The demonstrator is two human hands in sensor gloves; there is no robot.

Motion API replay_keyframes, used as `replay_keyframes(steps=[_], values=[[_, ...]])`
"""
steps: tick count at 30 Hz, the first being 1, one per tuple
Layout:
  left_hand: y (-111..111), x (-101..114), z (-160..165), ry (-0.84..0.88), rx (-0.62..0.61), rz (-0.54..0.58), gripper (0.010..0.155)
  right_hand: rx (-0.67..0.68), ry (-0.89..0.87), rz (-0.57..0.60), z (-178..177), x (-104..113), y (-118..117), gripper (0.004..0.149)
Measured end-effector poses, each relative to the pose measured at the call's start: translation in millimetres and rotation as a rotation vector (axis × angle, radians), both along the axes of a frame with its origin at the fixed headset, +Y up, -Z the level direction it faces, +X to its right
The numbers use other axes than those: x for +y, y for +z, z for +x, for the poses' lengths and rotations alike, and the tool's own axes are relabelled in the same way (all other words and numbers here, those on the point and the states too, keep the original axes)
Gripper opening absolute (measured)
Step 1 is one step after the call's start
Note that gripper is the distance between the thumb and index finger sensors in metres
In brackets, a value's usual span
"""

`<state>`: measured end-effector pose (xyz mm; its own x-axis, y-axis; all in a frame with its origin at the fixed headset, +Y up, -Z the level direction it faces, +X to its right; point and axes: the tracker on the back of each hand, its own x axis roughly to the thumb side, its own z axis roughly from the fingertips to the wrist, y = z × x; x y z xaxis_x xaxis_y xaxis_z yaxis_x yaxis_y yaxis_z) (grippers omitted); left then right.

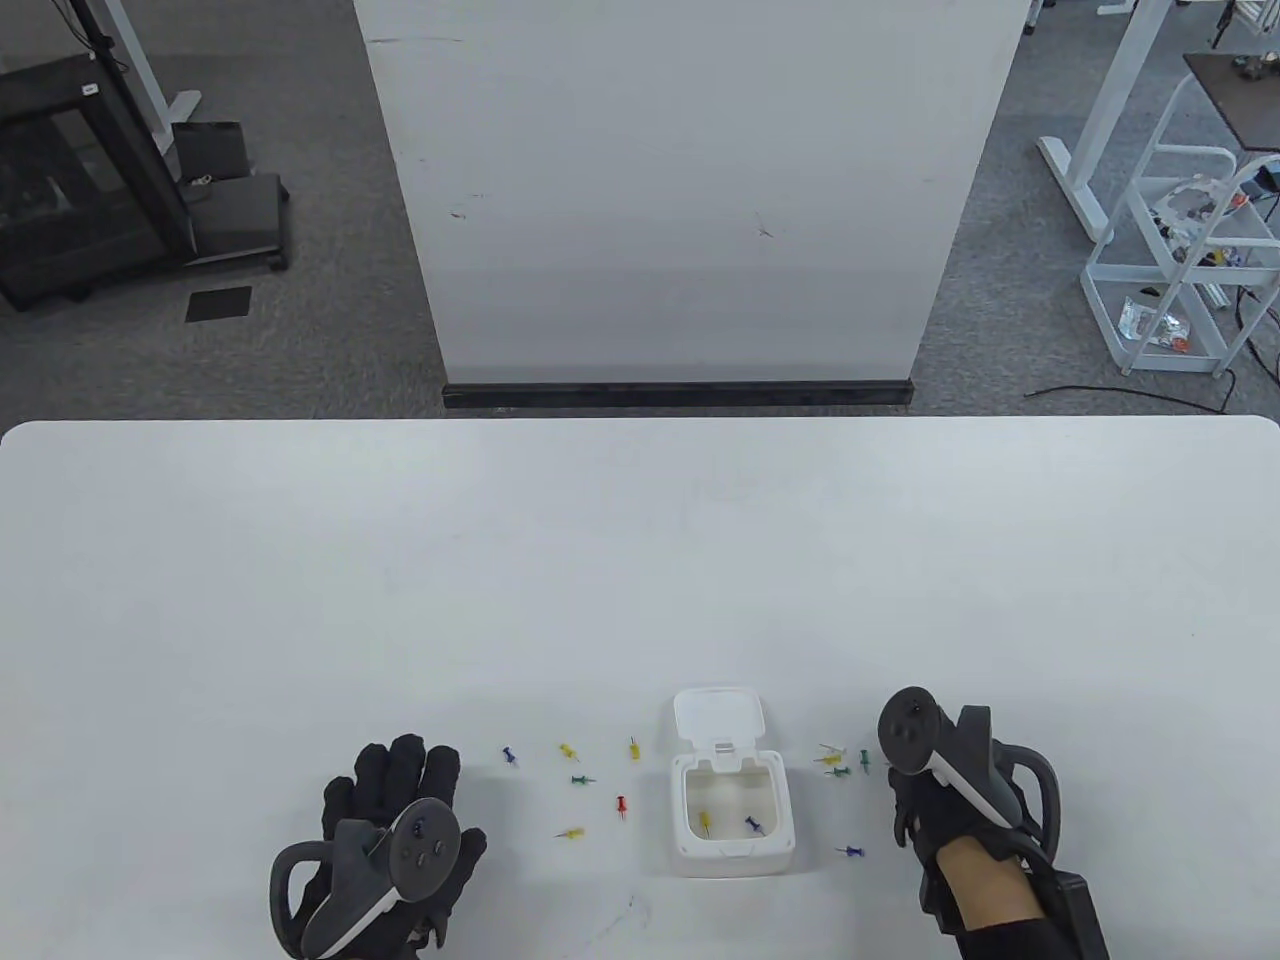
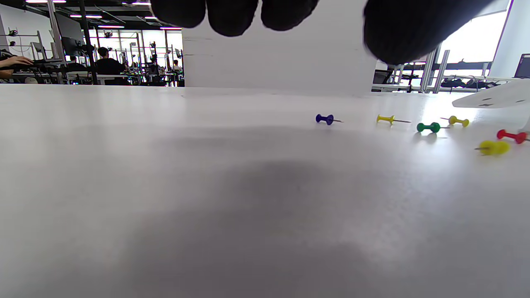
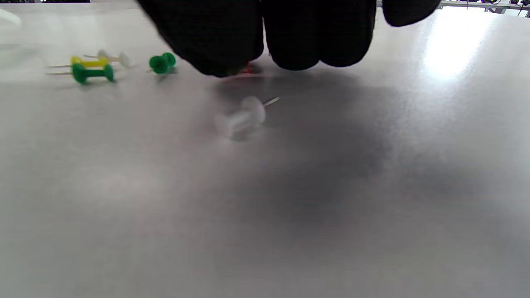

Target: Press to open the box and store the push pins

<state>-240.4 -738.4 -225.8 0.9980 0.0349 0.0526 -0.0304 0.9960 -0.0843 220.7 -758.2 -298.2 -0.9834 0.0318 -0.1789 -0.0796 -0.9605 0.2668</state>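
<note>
The white box (image 1: 735, 848) stands open near the table's front, its lid (image 1: 718, 718) flipped back. A yellow pin (image 1: 705, 820) and a blue pin (image 1: 754, 825) lie inside. Several loose pins lie to its left, among them a blue one (image 1: 510, 756), a green one (image 1: 582, 779) and a red one (image 1: 622, 806). More lie to its right (image 1: 832, 760). My left hand (image 1: 395, 795) rests flat and empty, left of those pins. My right hand (image 1: 905, 800) is fingers-down right of the box. In the right wrist view its fingertips (image 3: 232, 54) pinch a red pin (image 3: 247, 68) at the table.
In the right wrist view a clear pin (image 3: 242, 118) lies just in front of my fingers, with green pins (image 3: 92, 73) (image 3: 162, 63) and a yellow one (image 3: 87, 62) further left. A lone blue pin (image 1: 851, 852) lies between box and right hand.
</note>
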Motion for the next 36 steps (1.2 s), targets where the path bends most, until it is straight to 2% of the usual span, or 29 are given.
replay_keyframes(steps=[5, 10, 17, 20, 25, 30, 36], values=[[0.3, 0.3, -0.3, 0.005, 0.000, 0.009, 0.079, 0.045, 0.099, 0.085, -10.2, -4.7, -3.0, 0.043], [0.0, 0.0, 0.1, 0.002, 0.000, 0.002, 0.079, 0.067, 0.155, 0.076, -14.6, -6.9, -5.9, 0.042], [-0.4, 0.2, -0.6, 0.003, 0.006, -0.001, 0.079, 0.038, 0.125, 0.050, -11.5, -6.4, -7.2, 0.043], [-0.5, 0.2, -0.8, 0.002, 0.008, 0.000, 0.079, 0.000, 0.065, 0.033, -8.9, -0.7, -7.0, 0.044], [-0.7, 0.4, -0.8, 0.002, 0.008, -0.004, 0.079, -0.017, -0.106, 0.069, -18.4, 22.8, -0.9, 0.044], [-0.7, 0.5, -0.3, 0.003, 0.005, -0.002, 0.079, 0.093, -0.216, 0.097, -50.0, 46.9, 10.5, 0.045], [-0.3, 0.4, -0.5, 0.009, 0.001, 0.004, 0.079, 0.232, -0.197, 0.086, -89.4, 51.9, 23.1, 0.044]])
